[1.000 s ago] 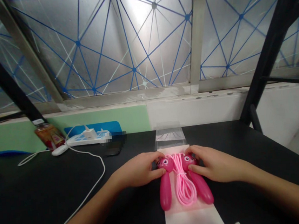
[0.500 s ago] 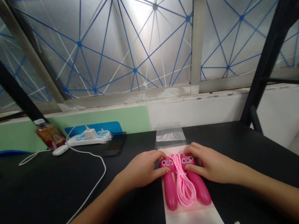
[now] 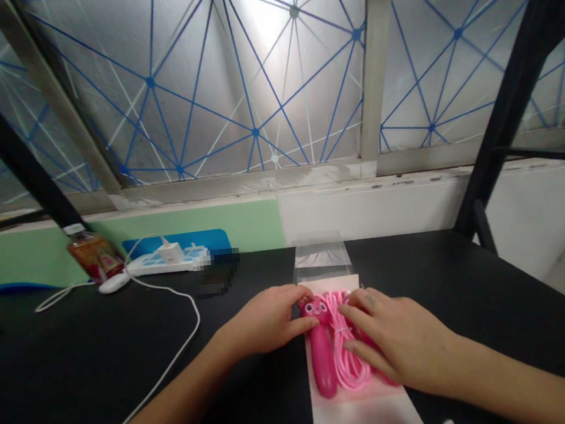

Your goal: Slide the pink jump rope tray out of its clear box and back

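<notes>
A pink jump rope (image 3: 350, 369) lies coiled on a pale card (image 3: 357, 421) on the black table, its cord bundled between two handles. Its left handle (image 3: 323, 361) is dark pink with a cartoon animal face on top. My left hand (image 3: 272, 316) grips that face end between thumb and fingers. Over the right handle lies my right hand (image 3: 401, 334), fingers spread, with the tips on the cord. Most of the right handle is hidden beneath it. Behind the card, clear plastic packaging (image 3: 320, 255) sticks out toward the wall.
A white power strip (image 3: 152, 263) with a plugged-in charger (image 3: 170, 253) stands at the back left. Its white cable (image 3: 194, 327) runs forward past my left forearm. A drink bottle (image 3: 94, 255) leans beside a black frame post. A blurred dark object (image 3: 217, 275) lies nearby.
My right hand has let go of the right handle's face end and moved toward me and left, spreading over the handle and cord. My left hand has stayed put.
</notes>
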{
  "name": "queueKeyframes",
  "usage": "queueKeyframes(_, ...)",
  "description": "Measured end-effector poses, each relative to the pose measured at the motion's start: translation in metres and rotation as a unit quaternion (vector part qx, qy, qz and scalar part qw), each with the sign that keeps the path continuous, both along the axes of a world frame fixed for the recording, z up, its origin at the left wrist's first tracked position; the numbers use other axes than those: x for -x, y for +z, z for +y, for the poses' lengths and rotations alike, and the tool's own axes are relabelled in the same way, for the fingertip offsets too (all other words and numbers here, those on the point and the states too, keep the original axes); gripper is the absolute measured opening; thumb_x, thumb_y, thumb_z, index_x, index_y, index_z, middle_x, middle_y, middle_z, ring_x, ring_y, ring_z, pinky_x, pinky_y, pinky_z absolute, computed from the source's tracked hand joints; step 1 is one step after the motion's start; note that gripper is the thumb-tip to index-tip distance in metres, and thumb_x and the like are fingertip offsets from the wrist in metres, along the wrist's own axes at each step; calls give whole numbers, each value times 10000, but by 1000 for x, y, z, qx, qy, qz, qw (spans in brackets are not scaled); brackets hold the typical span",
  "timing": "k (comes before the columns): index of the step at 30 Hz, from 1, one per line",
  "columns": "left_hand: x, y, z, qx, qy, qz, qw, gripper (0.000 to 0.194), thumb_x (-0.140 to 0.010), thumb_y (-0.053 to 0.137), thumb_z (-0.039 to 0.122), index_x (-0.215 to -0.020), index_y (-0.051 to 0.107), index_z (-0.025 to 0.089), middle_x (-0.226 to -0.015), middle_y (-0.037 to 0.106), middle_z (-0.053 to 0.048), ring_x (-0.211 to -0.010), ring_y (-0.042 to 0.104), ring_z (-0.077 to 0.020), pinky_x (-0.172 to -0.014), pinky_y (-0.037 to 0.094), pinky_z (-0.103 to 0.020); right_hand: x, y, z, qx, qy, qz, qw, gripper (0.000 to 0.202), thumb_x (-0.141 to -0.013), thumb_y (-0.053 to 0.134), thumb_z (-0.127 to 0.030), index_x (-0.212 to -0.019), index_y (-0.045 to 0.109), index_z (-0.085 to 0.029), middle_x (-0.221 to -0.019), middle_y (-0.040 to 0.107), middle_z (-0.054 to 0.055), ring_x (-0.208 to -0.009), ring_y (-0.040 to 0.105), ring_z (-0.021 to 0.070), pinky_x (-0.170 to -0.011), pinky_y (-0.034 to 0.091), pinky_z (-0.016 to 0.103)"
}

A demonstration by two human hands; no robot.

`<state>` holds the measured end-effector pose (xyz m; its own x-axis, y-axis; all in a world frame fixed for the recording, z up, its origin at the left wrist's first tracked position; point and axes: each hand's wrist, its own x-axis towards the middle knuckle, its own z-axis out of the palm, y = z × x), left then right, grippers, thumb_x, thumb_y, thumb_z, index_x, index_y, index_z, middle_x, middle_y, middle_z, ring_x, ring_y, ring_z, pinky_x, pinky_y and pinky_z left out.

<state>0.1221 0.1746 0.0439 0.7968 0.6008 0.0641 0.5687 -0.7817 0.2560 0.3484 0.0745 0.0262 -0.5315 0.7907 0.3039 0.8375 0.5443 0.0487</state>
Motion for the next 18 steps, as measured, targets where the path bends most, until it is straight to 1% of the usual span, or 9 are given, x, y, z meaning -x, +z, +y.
queueKeyframes(3, -4, 2, 0, -9, -2, -8, 1000, 384, -886, 583, 466, -1171, 602, 209, -1127, 660, -84, -1016, 620, -245, -860, 471, -331, 8, -1, -8, 17, 51, -14, 998, 491, -957, 404, -488, -1306, 511, -158, -1155, 614, 171, -1033, 588, 347, -643, 565, 430)
queueKeyframes(5, -7, 2, 1, -16, 2, -13, 1000, 364, -888, 586, 444, -1165, 601, 208, -1115, 657, -84, -976, 627, -239, -816, 479, -318, 10, -4, -8, 21, 78, -29, 996, 566, -932, 419, -553, -1335, 493, -162, -1168, 623, 175, -1014, 594, 359, -648, 563, 451)
queueKeyframes(7, -10, -1, 3, -24, 5, -16, 1000, 352, -890, 588, 429, -1165, 598, 210, -1111, 653, -81, -954, 627, -237, -792, 480, -314, 10, -9, -6, 25, 91, -39, 995, 595, -914, 440, -575, -1362, 469, -185, -1174, 625, 170, -992, 601, 357, -661, 556, 460)
queueKeyframes(10, -12, -5, 6, -28, -1, -26, 999, 356, -894, 581, 438, -1174, 596, 219, -1118, 645, -74, -970, 619, -235, -815, 477, -317, 10, -14, -2, 23, 96, -39, 994, 584, -903, 482, -549, -1396, 425, -241, -1161, 628, 147, -991, 594, 338, -668, 541, 432)
queueKeyframes(12, -12, -7, 6, -31, -5, -30, 999, 358, -898, 574, 447, -1181, 595, 228, -1123, 638, -69, -967, 617, -230, -820, 476, -314, 10, -14, -2, 17, 97, -38, 994, 570, -894, 514, -528, -1393, 422, -269, -1145, 632, 129, -980, 590, 319, -657, 528, 397)
queueKeyframes(18, -11, -2, -1, -54, 5, -22, 998, 355, -924, 515, 474, -1194, 588, 254, -1127, 609, -61, -949, 623, -220, -831, 485, -322, 6, -10, -1, 0, 83, -62, 995, 450, -897, 549, -466, -1302, 502, -275, -1102, 653, 93, -964, 584, 292, -636, 495, 341)
